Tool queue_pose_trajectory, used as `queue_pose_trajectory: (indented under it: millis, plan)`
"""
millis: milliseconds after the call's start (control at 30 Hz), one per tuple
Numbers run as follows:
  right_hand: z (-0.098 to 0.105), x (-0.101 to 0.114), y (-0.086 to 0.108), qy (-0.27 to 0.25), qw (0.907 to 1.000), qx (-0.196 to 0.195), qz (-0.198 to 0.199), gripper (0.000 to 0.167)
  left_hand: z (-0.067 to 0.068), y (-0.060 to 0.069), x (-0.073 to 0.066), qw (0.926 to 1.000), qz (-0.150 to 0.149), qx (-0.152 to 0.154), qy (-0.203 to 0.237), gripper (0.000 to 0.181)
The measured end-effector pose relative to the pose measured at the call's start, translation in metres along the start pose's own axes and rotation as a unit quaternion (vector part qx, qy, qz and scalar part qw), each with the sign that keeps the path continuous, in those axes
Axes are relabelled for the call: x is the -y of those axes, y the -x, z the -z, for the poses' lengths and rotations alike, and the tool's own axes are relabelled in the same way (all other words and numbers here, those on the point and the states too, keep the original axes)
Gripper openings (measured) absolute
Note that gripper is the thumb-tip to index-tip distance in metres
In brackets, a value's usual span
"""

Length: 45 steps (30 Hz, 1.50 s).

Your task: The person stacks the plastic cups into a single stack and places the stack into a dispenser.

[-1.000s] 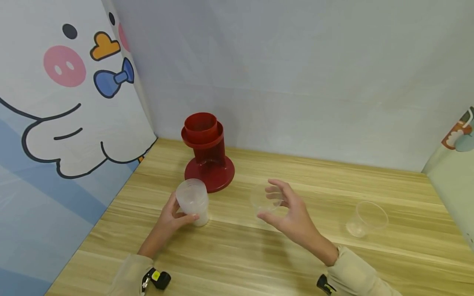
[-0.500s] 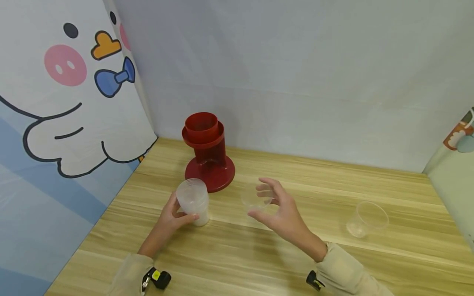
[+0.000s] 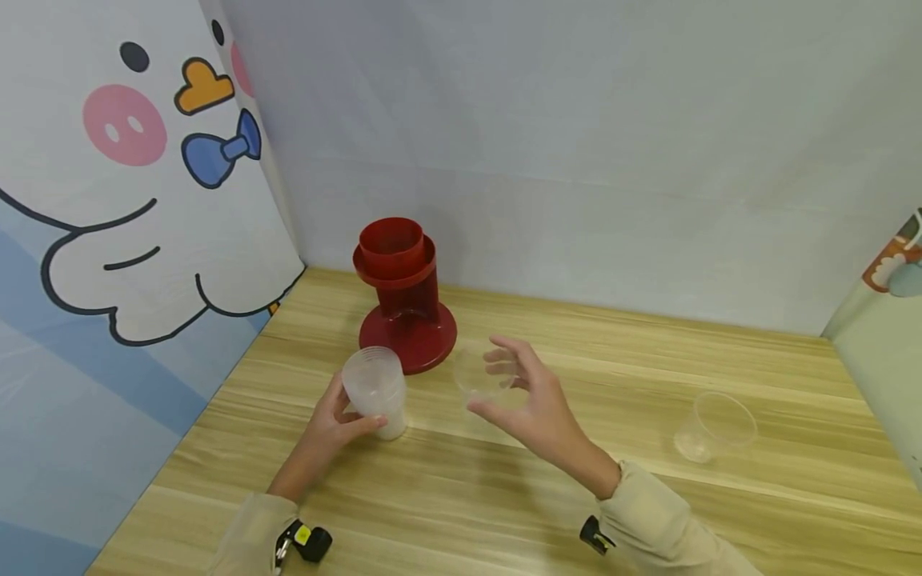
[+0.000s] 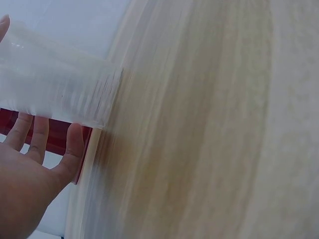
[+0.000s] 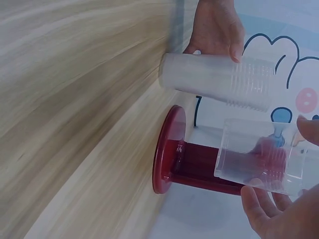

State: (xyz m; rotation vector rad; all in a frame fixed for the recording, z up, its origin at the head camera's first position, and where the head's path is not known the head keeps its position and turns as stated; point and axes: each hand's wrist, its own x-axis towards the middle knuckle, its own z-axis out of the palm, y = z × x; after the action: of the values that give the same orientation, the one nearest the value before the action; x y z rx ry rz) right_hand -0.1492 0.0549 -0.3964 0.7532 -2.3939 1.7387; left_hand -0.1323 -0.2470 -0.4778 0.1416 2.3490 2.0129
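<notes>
My left hand (image 3: 330, 428) curls round a stack of translucent plastic cups (image 3: 375, 388), which stands upright on the table with several rims nested at its top. In the right wrist view my right hand (image 5: 281, 216) holds a single clear plastic cup (image 5: 246, 157) between thumb and fingers. That cup is off the table, mouth up, a short way right of the stack and apart from it; in the head view it is nearly invisible against the wood. Behind the stack stands a red cylindrical stand (image 3: 408, 340) with a round base and a ringed, open top.
Another clear cup (image 3: 713, 428) is on the table (image 3: 576, 512) to the right. A white cloth wall (image 3: 576, 160) closes off the back, and a panel with a cartoon print (image 3: 144, 224) borders the table on the left.
My right hand has moved left with the clear cup, closer to the stack. The left hand and the stack have stayed in place.
</notes>
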Motion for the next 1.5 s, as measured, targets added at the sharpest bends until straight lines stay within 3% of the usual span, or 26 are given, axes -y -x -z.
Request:
queue_pose_trajectory:
  millis: [200,400,667,933,1167,1500]
  plan:
    - [-0.005,0.003,-0.008,-0.010,0.9997,-0.005,0.023,0.075,0.000,0.000,0.000,1.0000,-0.002,0.001,-0.005,0.082]
    - [-0.011,0.012,-0.016,-0.013,0.9997,-0.002,0.019,0.074,0.000,0.000,-0.001,1.0000,-0.002,0.000,-0.004,0.082]
    - [-0.011,0.050,-0.022,-0.010,0.9991,0.001,0.040,0.068,0.000,0.000,-0.001,1.0000,0.001,-0.001,-0.007,0.081]
    - [-0.020,0.030,-0.035,-0.014,0.9985,-0.001,0.052,0.072,0.000,0.002,-0.001,1.0000,-0.003,-0.003,-0.007,0.079]
    - [-0.020,0.058,-0.039,-0.020,0.9976,0.002,0.066,0.068,-0.001,0.001,0.000,0.9999,-0.005,-0.004,-0.008,0.079]
    - [-0.030,0.040,-0.055,-0.020,0.9952,0.004,0.096,0.073,-0.001,0.000,0.000,1.0000,0.004,-0.004,-0.002,0.080]
